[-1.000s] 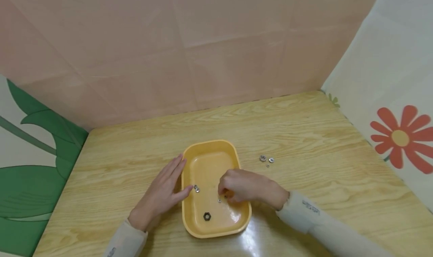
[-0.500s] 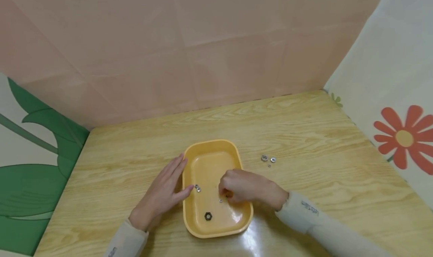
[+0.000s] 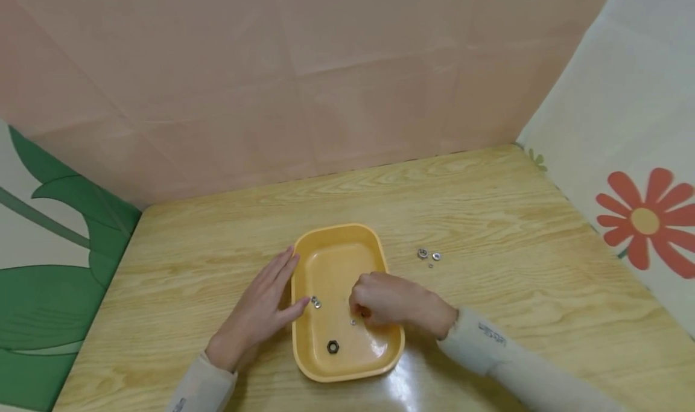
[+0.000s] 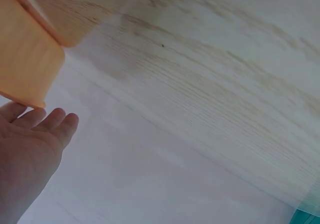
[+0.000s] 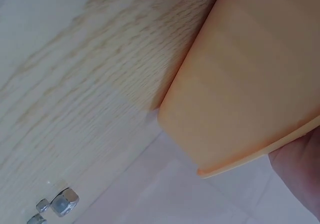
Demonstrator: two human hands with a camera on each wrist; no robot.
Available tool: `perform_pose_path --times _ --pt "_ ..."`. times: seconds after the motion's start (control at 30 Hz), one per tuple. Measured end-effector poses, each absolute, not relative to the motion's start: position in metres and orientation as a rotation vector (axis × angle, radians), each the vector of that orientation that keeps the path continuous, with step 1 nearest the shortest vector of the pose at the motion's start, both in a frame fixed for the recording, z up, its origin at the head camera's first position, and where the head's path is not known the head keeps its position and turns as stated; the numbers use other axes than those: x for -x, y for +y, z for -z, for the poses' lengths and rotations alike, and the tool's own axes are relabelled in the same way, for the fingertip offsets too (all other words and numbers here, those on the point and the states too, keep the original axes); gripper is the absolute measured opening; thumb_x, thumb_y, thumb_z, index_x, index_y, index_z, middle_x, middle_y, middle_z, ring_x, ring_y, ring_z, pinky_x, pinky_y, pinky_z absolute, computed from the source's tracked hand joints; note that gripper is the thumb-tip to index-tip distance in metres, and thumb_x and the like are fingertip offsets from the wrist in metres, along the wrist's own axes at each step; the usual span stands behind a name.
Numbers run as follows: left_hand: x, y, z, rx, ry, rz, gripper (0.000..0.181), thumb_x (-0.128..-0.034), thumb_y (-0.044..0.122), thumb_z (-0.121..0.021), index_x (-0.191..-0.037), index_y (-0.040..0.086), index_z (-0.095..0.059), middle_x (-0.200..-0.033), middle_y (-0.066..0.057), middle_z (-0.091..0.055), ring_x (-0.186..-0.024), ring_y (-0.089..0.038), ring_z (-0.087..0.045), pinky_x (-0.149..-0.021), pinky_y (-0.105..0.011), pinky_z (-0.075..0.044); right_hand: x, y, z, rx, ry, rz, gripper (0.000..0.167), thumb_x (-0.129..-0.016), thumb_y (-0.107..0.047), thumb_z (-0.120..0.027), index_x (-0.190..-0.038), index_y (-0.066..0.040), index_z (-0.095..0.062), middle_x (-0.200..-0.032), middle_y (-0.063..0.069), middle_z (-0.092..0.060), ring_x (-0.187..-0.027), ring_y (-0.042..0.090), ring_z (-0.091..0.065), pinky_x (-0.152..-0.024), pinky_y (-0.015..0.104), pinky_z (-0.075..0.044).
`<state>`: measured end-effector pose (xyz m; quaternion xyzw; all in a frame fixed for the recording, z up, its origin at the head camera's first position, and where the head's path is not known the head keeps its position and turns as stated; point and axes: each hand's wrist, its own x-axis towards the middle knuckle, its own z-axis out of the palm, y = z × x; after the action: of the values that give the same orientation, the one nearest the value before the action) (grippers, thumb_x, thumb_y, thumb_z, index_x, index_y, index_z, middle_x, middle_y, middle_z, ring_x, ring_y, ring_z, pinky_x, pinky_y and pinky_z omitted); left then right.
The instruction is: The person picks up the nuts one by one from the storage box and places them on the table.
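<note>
A yellow plastic tray sits on the wooden table. My left hand rests along its left rim with fingers extended and the thumb over the edge; the left wrist view shows those fingertips at the rim. Near the thumb lie a few small silver nuts. My right hand reaches over the right rim, fingers curled down toward the tray floor. Its fingertips are mostly hidden, so any grip on a nut cannot be made out. Beside them is a tiny silver nut. A larger dark hex nut lies nearer the front.
Right of the tray, on the table, lies a group of silver nuts: a large one, a medium one and a tiny one. A pink backdrop rises behind. Printed side panels flank the table.
Both hands stay almost in place, the right one still low inside the tray. The head view sways slightly. No nut visibly moves.
</note>
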<state>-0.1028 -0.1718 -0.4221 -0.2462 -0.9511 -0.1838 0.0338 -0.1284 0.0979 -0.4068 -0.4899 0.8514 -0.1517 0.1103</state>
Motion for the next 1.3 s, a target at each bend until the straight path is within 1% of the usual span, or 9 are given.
perform_pose_path --times 0.13,0.3,0.6,0.73,0.9,1.07,1.17,1.3 --pt "0.1029 -0.1716 0.4219 0.756 -2.926 0.561 0.084 -0.093 0.049 -0.061 -0.155 0.003 -0.03 -0.165 -0.014 -0.024 -0.149 -0.035 -0.029 -0.121 -0.052 -0.029 0.1271 0.097 0.4061 1.446 2.509 0.441 0.028 -0.071 0.004 -0.065 -0.055 -0.016 -0.054 -0.054 -0.013 -0.04 -0.054 0.002 -0.035 -0.052 0.013 -0.03" --pt "0.103 -0.1715 0.4217 0.75 -2.93 0.566 0.083 -0.093 0.049 -0.061 -0.155 0.003 -0.03 -0.165 -0.014 -0.023 -0.15 -0.035 -0.029 -0.122 -0.052 -0.028 0.1269 0.0956 0.4062 1.423 2.503 0.44 0.032 -0.07 0.004 -0.066 -0.053 -0.018 -0.05 -0.053 -0.014 -0.038 -0.052 0.001 -0.032 -0.049 0.013 -0.027" --pt "0.1029 -0.1726 0.4226 0.758 -2.925 0.561 0.083 -0.0939 0.049 -0.06 -0.155 0.003 -0.029 -0.165 -0.014 -0.023 -0.15 -0.035 -0.028 -0.121 -0.054 -0.029 0.1255 0.0936 0.405 1.417 2.509 0.415 0.031 -0.067 0.003 -0.065 -0.052 -0.019 -0.049 -0.053 -0.014 -0.039 -0.051 0.001 -0.031 -0.047 0.014 -0.026" --pt "0.1029 -0.1725 0.4228 0.76 -2.92 0.559 0.083 -0.0936 0.049 -0.061 -0.155 0.002 -0.03 -0.164 -0.015 -0.024 -0.149 -0.036 -0.029 -0.121 -0.054 -0.03 0.1252 0.0929 0.4066 1.435 2.526 0.402 0.029 -0.064 0.004 -0.064 -0.052 -0.018 -0.05 -0.053 -0.013 -0.041 -0.051 0.002 -0.034 -0.047 0.013 -0.028" --pt "0.1026 -0.1717 0.4218 0.755 -2.928 0.554 0.084 -0.0931 0.05 -0.061 -0.155 0.002 -0.03 -0.164 -0.014 -0.024 -0.149 -0.035 -0.03 -0.121 -0.054 -0.03 0.1247 0.093 0.4109 1.453 2.556 0.384 0.022 -0.061 0.003 -0.063 -0.056 -0.017 -0.055 -0.055 -0.014 -0.043 -0.052 0.002 -0.038 -0.047 0.013 -0.031" --pt "0.1028 -0.1713 0.4207 0.75 -2.94 0.55 0.084 -0.0935 0.05 -0.06 -0.155 0.003 -0.029 -0.165 -0.013 -0.022 -0.15 -0.035 -0.028 -0.121 -0.053 -0.029 0.1259 0.0939 0.4127 1.461 2.556 0.414 0.021 -0.063 0.001 -0.063 -0.057 -0.018 -0.056 -0.056 -0.013 -0.045 -0.053 0.002 -0.04 -0.048 0.013 -0.032" --pt "0.103 -0.1712 0.4207 0.752 -2.941 0.552 0.084 -0.0935 0.05 -0.06 -0.155 0.003 -0.029 -0.165 -0.014 -0.023 -0.15 -0.035 -0.028 -0.121 -0.054 -0.029 0.1268 0.0946 0.4132 1.443 2.524 0.476 0.017 -0.065 -0.002 -0.065 -0.063 -0.018 -0.064 -0.06 -0.013 -0.052 -0.056 0.0 -0.044 -0.052 0.011 -0.036" --pt "0.1035 -0.1712 0.4213 0.757 -2.938 0.554 0.083 -0.0935 0.049 -0.061 -0.155 0.002 -0.03 -0.165 -0.015 -0.023 -0.149 -0.036 -0.028 -0.121 -0.054 -0.029 0.1276 0.0963 0.4102 1.393 2.467 0.62 0.016 -0.068 -0.004 -0.067 -0.076 -0.016 -0.074 -0.069 -0.011 -0.061 -0.063 -0.002 -0.048 -0.058 0.009 -0.043"
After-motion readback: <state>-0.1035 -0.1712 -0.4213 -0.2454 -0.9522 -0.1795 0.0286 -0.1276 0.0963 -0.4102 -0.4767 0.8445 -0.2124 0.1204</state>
